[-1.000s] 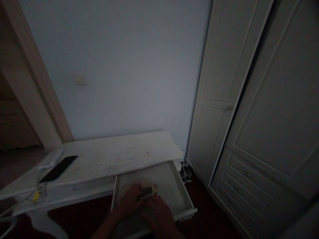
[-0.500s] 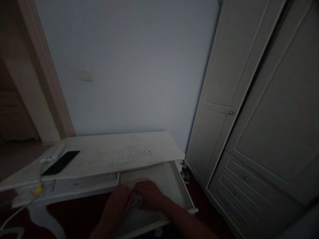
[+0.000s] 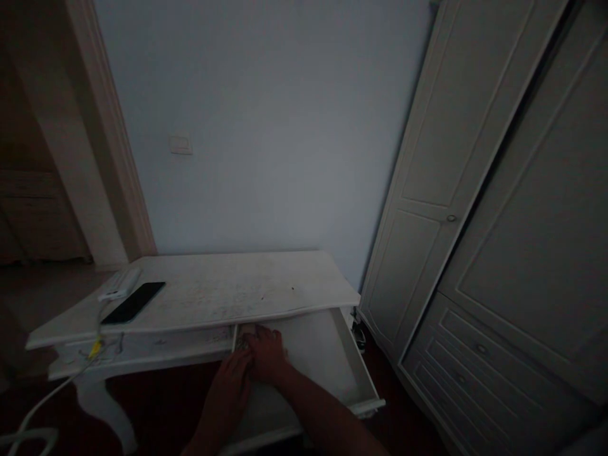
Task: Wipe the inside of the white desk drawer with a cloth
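Observation:
Both my hands reach into the open white drawer [image 3: 351,373] of a low white table [image 3: 213,291]. My right hand [image 3: 266,356] lies over a small pale object [image 3: 243,342] at the drawer's far left corner, fingers curled on it. My left hand [image 3: 234,379] sits just beside it, fingers bent and touching the same spot. The object is mostly hidden by the hands and the room is dim.
A black phone [image 3: 134,301] and a white block with a cable [image 3: 120,286] lie on the table's left end. A white wardrobe [image 3: 498,240] stands to the right, shoes [image 3: 360,334] at its foot. A doorway [image 3: 42,158] opens on the left.
Both hands have pushed the pale object from the drawer's middle to its far left corner, under the tabletop edge. The view has shifted left.

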{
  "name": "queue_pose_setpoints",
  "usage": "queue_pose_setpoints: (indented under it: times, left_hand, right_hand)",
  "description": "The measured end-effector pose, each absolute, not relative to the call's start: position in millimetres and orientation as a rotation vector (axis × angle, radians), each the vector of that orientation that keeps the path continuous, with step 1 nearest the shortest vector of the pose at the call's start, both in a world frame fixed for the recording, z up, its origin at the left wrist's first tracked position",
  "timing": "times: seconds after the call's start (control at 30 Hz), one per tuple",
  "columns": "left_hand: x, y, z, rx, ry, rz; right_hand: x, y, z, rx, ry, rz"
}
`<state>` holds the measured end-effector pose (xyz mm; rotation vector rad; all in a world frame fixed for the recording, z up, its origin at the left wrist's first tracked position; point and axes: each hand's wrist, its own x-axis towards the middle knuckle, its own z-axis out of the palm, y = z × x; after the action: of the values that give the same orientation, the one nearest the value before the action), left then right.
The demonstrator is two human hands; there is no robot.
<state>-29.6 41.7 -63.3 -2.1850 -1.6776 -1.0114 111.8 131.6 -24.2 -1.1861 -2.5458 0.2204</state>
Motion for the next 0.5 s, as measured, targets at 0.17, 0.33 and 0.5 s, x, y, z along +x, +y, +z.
queue_pose_setpoints:
  times: [0.17, 0.33, 0.5]
  left_hand:
    - [-29, 42, -68, -2.167, -1.777, -0.990]
    - [-21, 42, -60, -2.169, -1.822, -0.914]
    - [-21, 40, -59, -2.187, -1.723, -0.834]
  right_hand:
    - [104, 150, -16, -1.279, -2.563, 0.200]
    - [109, 155, -13, -1.288, -2.521, 0.201]
    - [124, 155, -6, -1.425, -2.412, 0.174]
